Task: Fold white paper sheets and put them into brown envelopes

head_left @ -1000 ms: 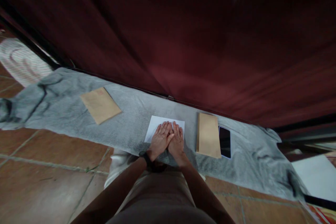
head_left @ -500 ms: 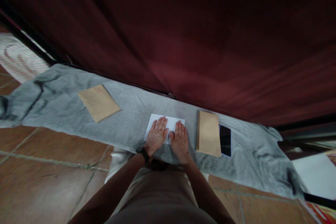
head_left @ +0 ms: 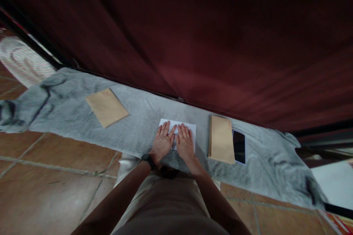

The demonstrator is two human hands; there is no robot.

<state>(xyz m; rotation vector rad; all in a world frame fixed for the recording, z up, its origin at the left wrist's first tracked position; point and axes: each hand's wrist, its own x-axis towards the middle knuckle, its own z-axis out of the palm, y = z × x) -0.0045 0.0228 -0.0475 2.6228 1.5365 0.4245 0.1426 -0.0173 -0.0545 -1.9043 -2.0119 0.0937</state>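
Observation:
A white sheet of paper lies on the grey cloth in front of me, partly hidden under both hands. My left hand rests flat on its left part, fingers stretched out, a dark watch on the wrist. Flat on the right part lies my right hand, fingers extended and pointing away from me. The thumbs and index fingers of the two hands are close together near the sheet's middle. Neither hand grips anything.
Grey cloth covers the long narrow surface. A brown envelope lies to the left. On the right are a stack of brown envelopes and a phone. Behind hangs a dark red curtain; tiled floor shows below.
My right hand has moved left across the paper, closer to my left hand. My left hand has shifted slightly on the sheet. The whole view has drifted a little.

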